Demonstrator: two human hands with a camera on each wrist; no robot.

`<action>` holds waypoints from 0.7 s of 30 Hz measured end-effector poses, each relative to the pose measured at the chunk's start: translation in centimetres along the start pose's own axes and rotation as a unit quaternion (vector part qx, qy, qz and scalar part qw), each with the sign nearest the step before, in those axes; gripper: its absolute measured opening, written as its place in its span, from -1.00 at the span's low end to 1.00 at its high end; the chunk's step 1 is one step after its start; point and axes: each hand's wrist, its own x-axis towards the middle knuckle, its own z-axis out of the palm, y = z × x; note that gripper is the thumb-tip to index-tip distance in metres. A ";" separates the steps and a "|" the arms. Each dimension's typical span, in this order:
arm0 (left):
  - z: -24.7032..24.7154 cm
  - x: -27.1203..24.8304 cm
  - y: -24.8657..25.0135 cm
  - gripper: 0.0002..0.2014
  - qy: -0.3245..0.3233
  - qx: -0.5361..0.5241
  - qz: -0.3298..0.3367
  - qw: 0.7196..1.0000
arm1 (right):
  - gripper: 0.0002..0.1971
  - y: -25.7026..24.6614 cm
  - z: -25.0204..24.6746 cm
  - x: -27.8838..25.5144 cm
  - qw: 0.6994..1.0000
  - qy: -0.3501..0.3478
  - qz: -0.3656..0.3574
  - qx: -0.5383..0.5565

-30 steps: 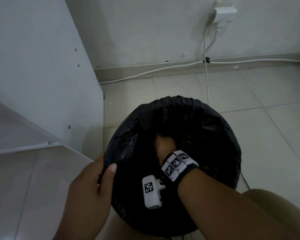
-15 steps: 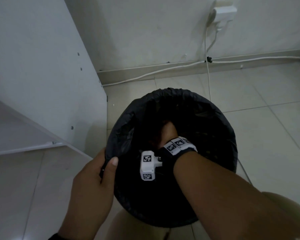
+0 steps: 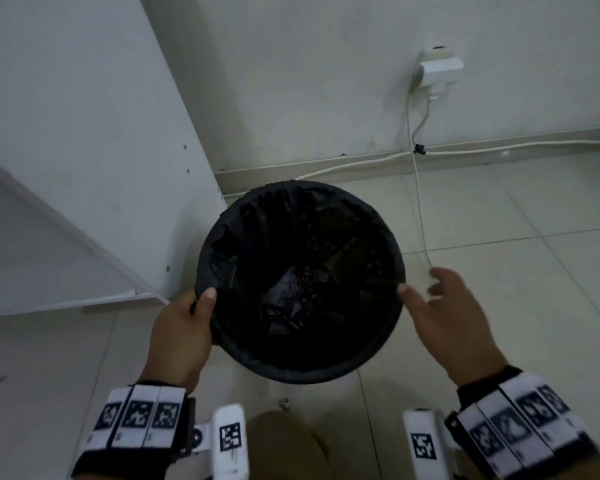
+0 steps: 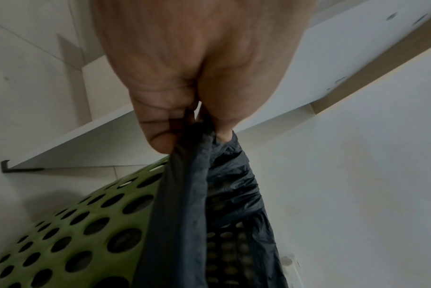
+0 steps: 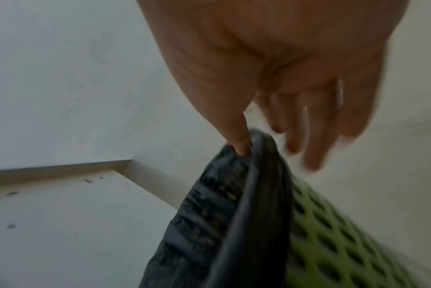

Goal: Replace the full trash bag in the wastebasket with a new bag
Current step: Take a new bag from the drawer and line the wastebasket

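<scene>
A round green perforated wastebasket (image 4: 69, 241) (image 5: 337, 230) stands on the floor, lined with a black trash bag (image 3: 302, 282) (image 4: 184, 224) (image 5: 209, 224) folded over its rim. My left hand (image 3: 184, 327) (image 4: 192, 124) pinches the bag's edge at the left rim between thumb and fingers. My right hand (image 3: 447, 317) (image 5: 278, 136) is at the right rim, thumb tip touching the inside of the bag edge, fingers spread outside and blurred. The bag's crumpled bottom lies deep inside the basket.
A white cabinet panel (image 3: 84, 133) with a low shelf stands close on the left. The wall (image 3: 326, 81) behind carries a white power adapter (image 3: 439, 69), with cables (image 3: 418, 188) running along the baseboard and over the tiled floor. My knee (image 3: 284, 445) shows at the bottom.
My right hand has come out of the basket's inside and moved to the right rim. The view pulled back and up. The left hand kept its hold on the left rim.
</scene>
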 end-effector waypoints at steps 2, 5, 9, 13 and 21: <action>0.1 0.0 0.1 -0.67 -0.002 -0.051 -0.028 0.998 | -0.46 1.3 0.8 -0.5 0.995 -0.091 0.012 0.041; 0.3 -0.6 0.4 -0.67 -0.013 -0.092 -0.053 0.994 | -0.58 2.0 1.5 -1.3 0.985 -0.120 -0.012 0.121; 0.3 -1.7 0.2 -0.68 -0.004 -0.131 -0.071 0.989 | -0.64 1.5 1.5 -1.0 0.980 -0.115 -0.007 0.164; 0.4 -3.8 0.0 -0.79 -0.009 -0.222 -0.106 0.969 | -0.59 1.8 1.9 -0.4 0.978 -0.108 -0.011 0.176; 0.9 -3.5 -0.6 -0.74 0.004 -0.201 -0.070 0.977 | -0.59 2.5 3.3 0.3 0.979 -0.085 -0.031 0.182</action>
